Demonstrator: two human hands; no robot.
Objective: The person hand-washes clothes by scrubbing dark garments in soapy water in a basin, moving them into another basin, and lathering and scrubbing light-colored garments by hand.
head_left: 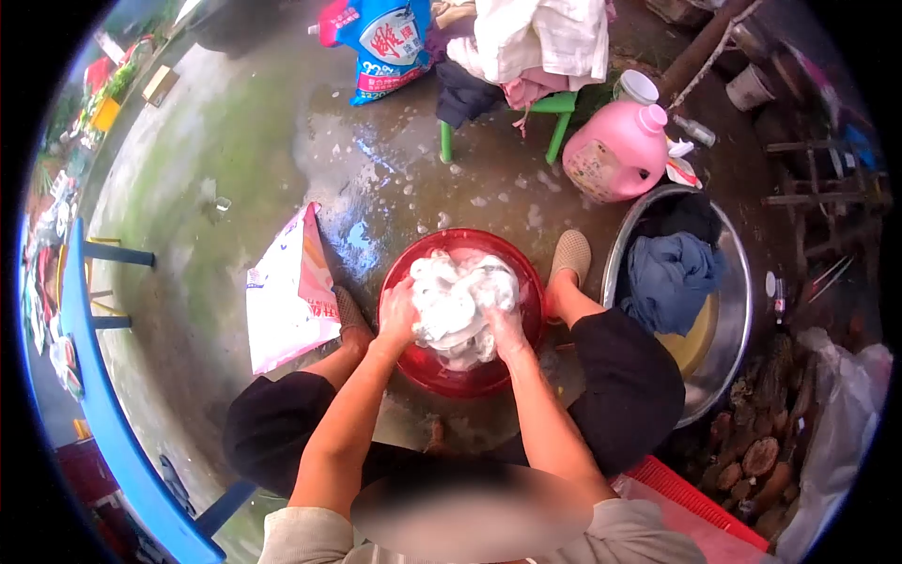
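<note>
White soapy cloth (460,303), covered in suds, is bunched up inside a round red basin (442,383) on the wet ground between the feet. My left hand (398,315) grips the cloth at its left side, close to the basin's rim. On the other side, my right hand (507,331) is closed on the cloth's lower right part. Some fingers of both hands are hidden by the suds and folds.
Right of the basin stands a metal tub (742,320) with dark and blue clothes. A pink jug (620,150), a green stool (554,105) piled with clothes and a blue bag (390,47) lie ahead. A pink-white bag (293,291) is left, beyond it a blue bench (108,395).
</note>
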